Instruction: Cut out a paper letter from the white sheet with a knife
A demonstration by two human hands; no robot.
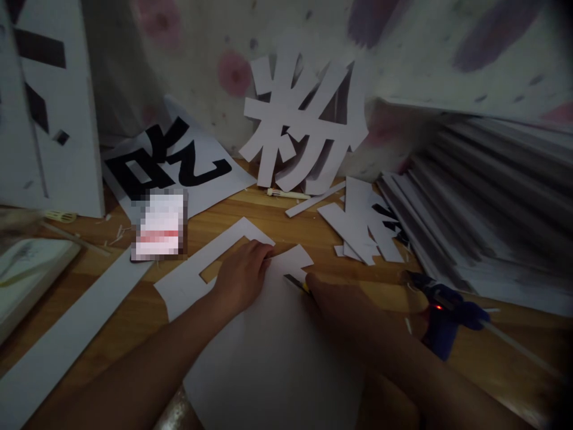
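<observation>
Hands [242, 278] [340, 298] cut white board [277, 358] near cut-out character 粉 [304, 119].

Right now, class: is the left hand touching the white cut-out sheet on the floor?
Touching. The head view shows the left hand pressed flat on the white cut-out sheet, fingers overlapping its edge.

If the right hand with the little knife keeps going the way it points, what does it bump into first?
Probably the left hand: the right hand aims its knife up-left across the white board toward those fingers.
</observation>
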